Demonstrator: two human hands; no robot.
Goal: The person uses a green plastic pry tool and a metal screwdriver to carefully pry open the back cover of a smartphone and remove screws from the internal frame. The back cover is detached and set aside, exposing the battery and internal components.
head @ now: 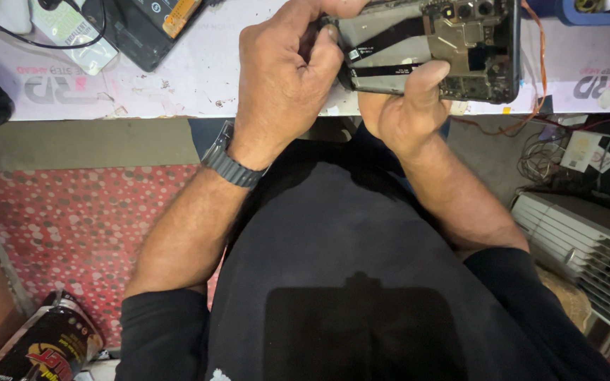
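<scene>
Over the worktop (199, 77), my right hand (407, 106) grips the opened phone (432, 46); left hand (284, 77) fingers pinch its end, prying carefully.

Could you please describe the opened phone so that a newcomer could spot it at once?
At the near edge of the pale workbench, both hands grip the opened phone. Unlike the closed dark devices further left, its back is off, baring circuit boards and black ribbon cables.

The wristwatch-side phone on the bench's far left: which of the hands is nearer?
Left. The left hand is nearer that phone; the right hand is farther, holding the opened phone.
</scene>
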